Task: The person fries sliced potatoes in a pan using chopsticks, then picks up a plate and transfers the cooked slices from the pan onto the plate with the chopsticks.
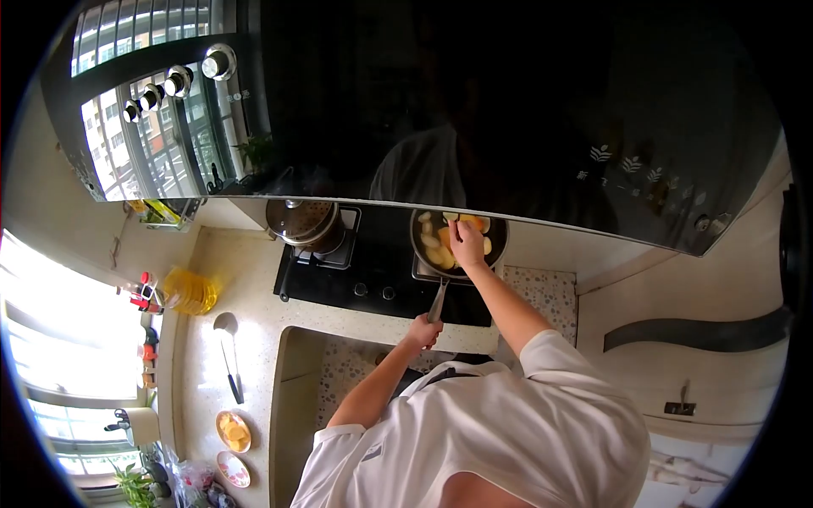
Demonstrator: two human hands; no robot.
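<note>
A dark frying pan point(501, 245) sits on the right burner of the black stove, with pale and yellow-orange pieces of food point(436, 247) in it. My left hand point(423, 331) is wrapped round the pan's metal handle point(438, 302). Over the pan, my right hand point(466, 243) reaches down among the food with its fingers pressed together. Whatever is between those fingers is too small to make out.
A lidded pot point(302, 222) stands on the left burner. On the left counter are an oil bottle point(191, 291), a ladle point(227, 356), a plate of yellow pieces point(234, 431) and a patterned plate point(234, 469). The black range hood point(508, 110) overhangs the stove.
</note>
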